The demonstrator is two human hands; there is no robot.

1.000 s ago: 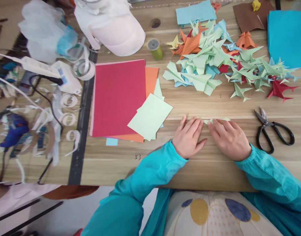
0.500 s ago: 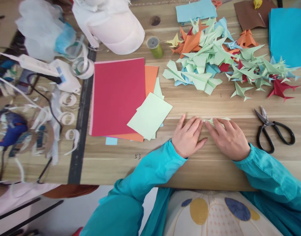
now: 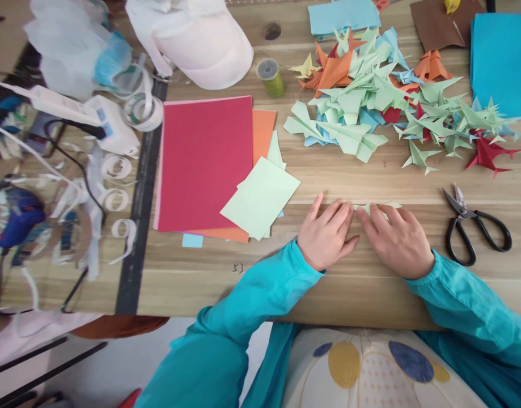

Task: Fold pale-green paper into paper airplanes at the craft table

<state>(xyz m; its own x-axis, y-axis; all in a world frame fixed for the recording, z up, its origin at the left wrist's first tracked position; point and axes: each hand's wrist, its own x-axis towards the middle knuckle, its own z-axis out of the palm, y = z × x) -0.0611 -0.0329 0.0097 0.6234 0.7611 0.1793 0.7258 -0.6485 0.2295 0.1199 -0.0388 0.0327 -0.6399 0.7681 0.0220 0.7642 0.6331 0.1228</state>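
A small piece of folded pale green paper [image 3: 392, 204] lies on the wooden table, mostly covered by my hands. My right hand [image 3: 398, 241] is over it, fingers bent and pressing it down. Slivers of the paper show on both sides of those fingers. My left hand [image 3: 323, 235] rests palm down with its fingers stretched out, its fingertips touching the paper's left end. To the right of my hands are black-handled scissors [image 3: 465, 214], blades parted. Flat green sheets [image 3: 261, 198] lie to the left, overlapping a red sheet [image 3: 204, 164].
Beyond my hands spreads a pile of folded paper shapes [image 3: 349, 107] in several colours. A green spool [image 3: 271, 78] and a white cap [image 3: 200, 51] stand farther back. Blue sheets [image 3: 502, 65] lie at the far right. Tape [image 3: 143, 112], cords and paper curls clutter the left side.
The view has shifted slightly. Both hands stay on the folded paper, with almost no visible movement.
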